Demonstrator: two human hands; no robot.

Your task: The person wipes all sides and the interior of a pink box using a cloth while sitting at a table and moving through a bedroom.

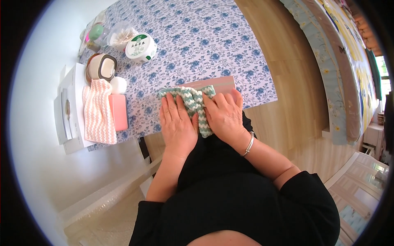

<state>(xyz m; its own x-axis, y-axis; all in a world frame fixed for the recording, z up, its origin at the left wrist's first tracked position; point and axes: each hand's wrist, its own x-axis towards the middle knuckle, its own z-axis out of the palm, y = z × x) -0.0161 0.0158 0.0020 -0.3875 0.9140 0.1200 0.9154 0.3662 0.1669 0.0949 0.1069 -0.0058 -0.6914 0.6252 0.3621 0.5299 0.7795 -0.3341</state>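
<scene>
The towel (192, 99) is rough cloth, the bangle (250, 145) probably metal.

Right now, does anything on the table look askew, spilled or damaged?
The green-striped cloth under the left hand and right hand looks askew: rumpled, its near end apparently past the edge of the table. No spill or damage shows.

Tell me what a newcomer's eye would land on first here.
Probably the striped green cloth under the left hand and right hand, at the picture's centre. Then the blue-flowered tablecloth filling the upper middle, and the zigzag pink cloth lying at its left edge.
</scene>
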